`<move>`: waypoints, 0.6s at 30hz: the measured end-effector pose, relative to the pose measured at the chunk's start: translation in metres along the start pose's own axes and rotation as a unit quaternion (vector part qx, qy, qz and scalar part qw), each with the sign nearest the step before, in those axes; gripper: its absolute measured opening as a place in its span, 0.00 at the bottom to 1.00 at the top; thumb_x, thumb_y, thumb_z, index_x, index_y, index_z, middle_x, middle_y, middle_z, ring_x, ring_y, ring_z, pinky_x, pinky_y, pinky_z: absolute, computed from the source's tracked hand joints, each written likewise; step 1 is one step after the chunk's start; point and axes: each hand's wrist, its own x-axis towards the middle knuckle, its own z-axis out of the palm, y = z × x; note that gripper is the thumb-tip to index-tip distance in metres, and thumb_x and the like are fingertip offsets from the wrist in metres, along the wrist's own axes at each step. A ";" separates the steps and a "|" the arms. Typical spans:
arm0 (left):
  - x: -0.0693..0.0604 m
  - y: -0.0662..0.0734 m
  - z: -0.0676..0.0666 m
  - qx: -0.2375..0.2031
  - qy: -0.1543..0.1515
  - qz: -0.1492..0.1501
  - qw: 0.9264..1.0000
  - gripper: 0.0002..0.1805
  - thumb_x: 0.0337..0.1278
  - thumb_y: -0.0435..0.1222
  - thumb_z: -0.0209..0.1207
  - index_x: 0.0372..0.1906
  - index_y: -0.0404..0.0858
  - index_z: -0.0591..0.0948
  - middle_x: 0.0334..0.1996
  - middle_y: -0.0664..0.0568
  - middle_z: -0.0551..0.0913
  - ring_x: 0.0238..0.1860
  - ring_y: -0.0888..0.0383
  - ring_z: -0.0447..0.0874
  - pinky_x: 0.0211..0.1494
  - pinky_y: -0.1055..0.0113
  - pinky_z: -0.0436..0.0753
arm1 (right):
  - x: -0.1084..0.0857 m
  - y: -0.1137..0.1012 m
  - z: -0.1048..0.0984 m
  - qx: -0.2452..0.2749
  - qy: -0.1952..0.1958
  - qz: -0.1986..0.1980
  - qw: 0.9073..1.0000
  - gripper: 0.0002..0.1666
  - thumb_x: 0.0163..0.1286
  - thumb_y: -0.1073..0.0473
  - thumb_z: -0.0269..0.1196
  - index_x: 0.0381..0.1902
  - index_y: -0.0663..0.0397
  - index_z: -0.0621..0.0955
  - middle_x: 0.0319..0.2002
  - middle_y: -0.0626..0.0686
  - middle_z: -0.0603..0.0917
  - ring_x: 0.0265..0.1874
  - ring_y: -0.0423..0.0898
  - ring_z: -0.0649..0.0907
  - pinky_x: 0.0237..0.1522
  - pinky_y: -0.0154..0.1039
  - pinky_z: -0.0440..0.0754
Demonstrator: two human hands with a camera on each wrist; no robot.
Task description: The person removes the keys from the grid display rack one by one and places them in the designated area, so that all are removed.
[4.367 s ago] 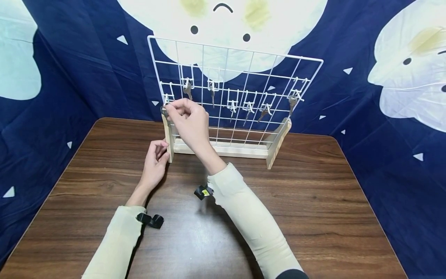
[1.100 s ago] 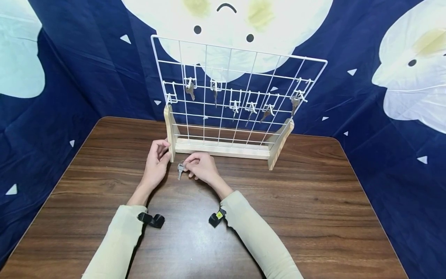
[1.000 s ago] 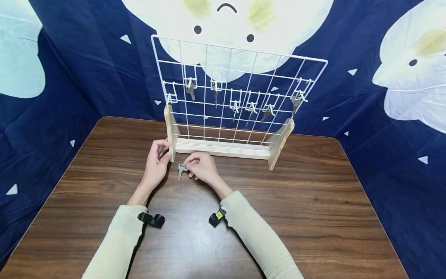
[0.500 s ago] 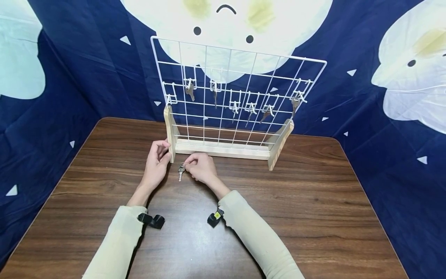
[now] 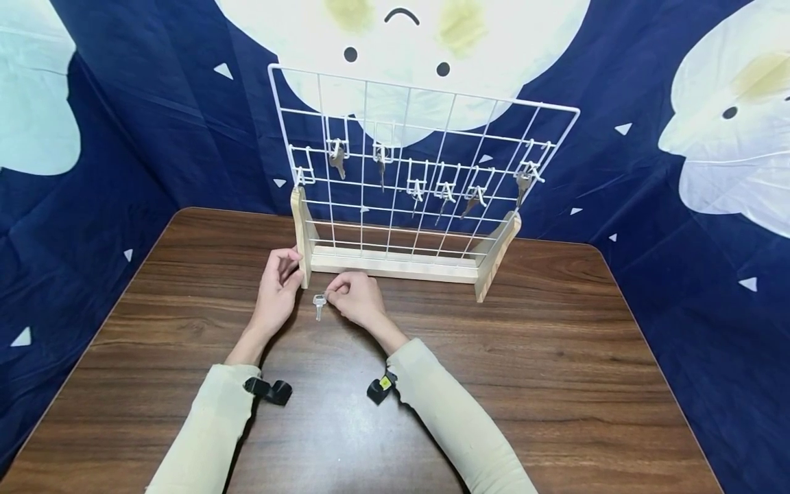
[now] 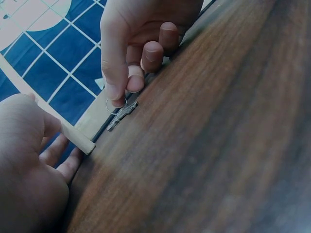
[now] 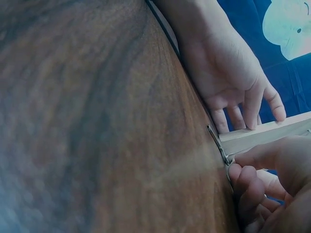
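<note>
Brown wood-grain table (image 5: 555, 357), glossy | navy cloud-print cloth (image 5: 129, 137) behind | key (image 5: 319, 302) near rack (image 5: 395, 265)

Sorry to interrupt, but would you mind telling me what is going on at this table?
A person's right hand pinches a ringed key in front of a white wire rack. The left hand touches the rack's wooden side piece. Other keys hang from hooks on the rack, while the leftmost hook is bare.
</note>
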 end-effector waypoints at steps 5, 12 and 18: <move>0.000 0.000 0.000 0.001 0.000 0.002 1.000 0.15 0.77 0.14 0.45 0.62 0.20 0.64 0.79 0.30 0.69 0.80 0.39 0.67 0.84 0.62 0.71 | 0.000 0.002 0.000 0.003 0.001 -0.011 1.000 0.10 0.69 0.57 0.77 0.29 0.35 0.90 0.19 0.33 0.86 0.12 0.37 0.84 0.14 0.35 0.82; 0.000 -0.001 0.000 0.000 0.000 0.005 1.000 0.15 0.76 0.13 0.45 0.62 0.20 0.64 0.79 0.30 0.69 0.80 0.41 0.68 0.85 0.61 0.71 | -0.006 -0.002 -0.003 -0.006 0.006 -0.025 1.000 0.05 0.68 0.57 0.77 0.34 0.38 0.92 0.18 0.33 0.84 0.12 0.33 0.81 0.16 0.31 0.79; 0.001 -0.001 0.000 0.001 0.000 0.004 1.000 0.15 0.77 0.13 0.45 0.62 0.20 0.65 0.79 0.32 0.69 0.80 0.44 0.69 0.86 0.55 0.69 | -0.012 -0.010 -0.007 0.023 0.016 -0.036 0.999 0.06 0.67 0.59 0.77 0.34 0.40 0.92 0.18 0.35 0.84 0.11 0.35 0.81 0.15 0.34 0.79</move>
